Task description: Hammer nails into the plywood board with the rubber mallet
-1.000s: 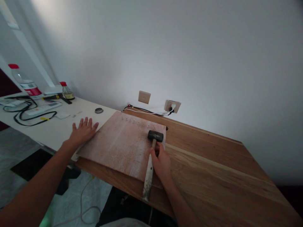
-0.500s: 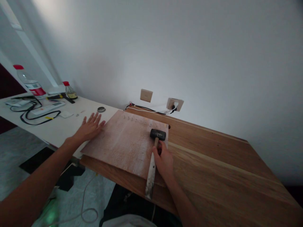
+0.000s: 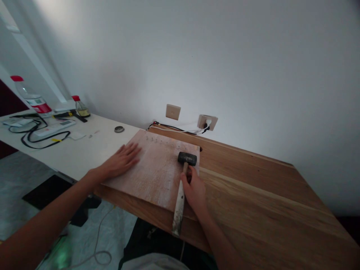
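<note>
A thin wooden board (image 3: 157, 172) lies across the wooden table, its left part by the white table. Along its far edge several small nails (image 3: 152, 139) stand in a row. My left hand (image 3: 120, 161) rests flat on the board's left side, fingers stretched out and holding nothing. Over the right part of the board is a rubber mallet (image 3: 187, 158) with a black head and a worn, pale-stained wooden handle. My right hand (image 3: 194, 189) grips that handle just below the head. The handle's end reaches past the board's near edge.
On the white table (image 3: 104, 129) are a round metal tin (image 3: 119, 129), a red-capped bottle (image 3: 38, 101), a small jar (image 3: 81, 108), a hammer (image 3: 77, 115), a white remote (image 3: 55, 128) and black cable. Wall sockets (image 3: 207, 123) with plugged cords are behind the wooden table (image 3: 253, 195).
My left hand has moved right, from the board's left edge further onto its surface. The mallet and my right hand have stayed nearly in place. The view has shifted slightly.
</note>
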`<state>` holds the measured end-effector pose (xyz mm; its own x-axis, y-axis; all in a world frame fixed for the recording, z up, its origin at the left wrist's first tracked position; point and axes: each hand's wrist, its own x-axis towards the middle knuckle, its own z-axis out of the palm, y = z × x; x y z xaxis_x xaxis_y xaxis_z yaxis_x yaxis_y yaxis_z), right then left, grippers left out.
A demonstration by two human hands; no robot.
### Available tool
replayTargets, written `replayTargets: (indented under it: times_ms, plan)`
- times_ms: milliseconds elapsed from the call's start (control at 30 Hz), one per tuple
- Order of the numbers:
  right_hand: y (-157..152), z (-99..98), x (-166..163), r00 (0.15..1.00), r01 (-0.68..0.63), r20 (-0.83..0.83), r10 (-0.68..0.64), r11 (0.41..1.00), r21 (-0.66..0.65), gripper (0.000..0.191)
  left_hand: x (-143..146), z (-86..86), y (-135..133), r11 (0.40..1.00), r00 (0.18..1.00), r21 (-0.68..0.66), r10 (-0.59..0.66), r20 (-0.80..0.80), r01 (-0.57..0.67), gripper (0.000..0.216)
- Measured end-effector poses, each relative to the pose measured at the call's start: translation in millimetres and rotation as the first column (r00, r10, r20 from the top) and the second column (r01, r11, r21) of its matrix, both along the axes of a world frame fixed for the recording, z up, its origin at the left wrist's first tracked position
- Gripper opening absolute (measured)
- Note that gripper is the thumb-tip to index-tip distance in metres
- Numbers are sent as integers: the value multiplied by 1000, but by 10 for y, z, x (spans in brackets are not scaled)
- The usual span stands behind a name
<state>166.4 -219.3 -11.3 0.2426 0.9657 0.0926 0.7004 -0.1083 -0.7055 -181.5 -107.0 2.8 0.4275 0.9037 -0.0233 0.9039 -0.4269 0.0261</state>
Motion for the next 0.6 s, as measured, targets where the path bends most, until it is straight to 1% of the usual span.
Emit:
replayTargets:
  times_ms: [33, 67, 100, 133, 167, 200, 233, 267, 333, 367, 400, 433, 467, 500, 533, 567, 600]
  plan:
    - [1, 0, -1, 1000, -2, 0, 2, 1000, -6, 48, 0, -2, -13, 999, 999, -28, -29, -12, 29, 68]
    - [3, 0, -1, 1000, -4, 0, 4, 1000, -10, 48, -53, 5, -10, 999, 999, -44, 6, -37, -7, 68]
    - [5, 1, -1, 1000, -6, 0, 6, 1000, -11, 48, -151, 22, 5, 993, 992, -36, 109, -68, -112, 69]
    - [7, 2, -1, 1000, -6, 0, 6, 1000, -12, 48, -271, 45, 28, 966, 961, -14, 256, -102, -259, 70]
    - [9, 3, 1, 1000, -3, -1, 3, 1000, -14, 47, -387, 71, 50, 927, 920, 2, 372, -122, -375, 71]
    - [10, 4, 3, 1000, -1, -2, 1, 1000, -15, 47, -470, 94, 64, 892, 884, 29, 451, -124, -451, 72]
    - [11, 4, 5, 1000, -2, -3, 2, 1000, -15, 47, -498, 108, 63, 885, 878, 60, 466, -111, -462, 73]
    - [11, 4, 7, 1000, -2, -3, 2, 1000, -16, 48, -463, 108, 45, 902, 898, 87, 430, -91, -423, 74]
    - [10, 3, 11, 1000, -6, -5, 6, 1000, -10, 49, -237, 64, -36, 963, 968, 124, 247, -50, -239, 73]
    - [9, 2, 12, 1000, -6, -7, 6, 1000, -5, 49, -91, 27, -87, 988, 991, 86, 131, -40, -127, 71]
    - [8, 0, 14, 1000, -5, -9, 5, 1000, 0, 48, 39, -13, -132, 999, 1000, 42, 14, -26, -13, 69]
    - [6, -2, 15, 1000, -6, -12, 6, 1000, 2, 48, 126, -47, -164, 997, 997, 1, -72, -15, 72, 67]
    - [4, -4, 15, 1000, -7, -14, 7, 1000, 2, 48, 153, -71, -175, 995, 995, -29, -100, -11, 99, 65]
    - [3, -7, 15, 1000, -8, -15, 9, 1000, 3, 48, 117, -82, -162, 997, 998, -39, -60, -16, 60, 64]
    - [1, -9, 15, 1000, -9, -15, 9, 1000, 5, 48, 27, -79, -126, 999, 999, -36, 36, -32, -37, 64]
    - [1, -11, 14, 1000, -9, -14, 9, 1000, 8, 48, -96, -65, -74, 982, 981, -8, 189, -53, -190, 64]
    - [1, -13, 13, 1000, -7, -14, 7, 1000, 10, 48, -221, -43, -14, 944, 942, 26, 331, -60, -330, 66]
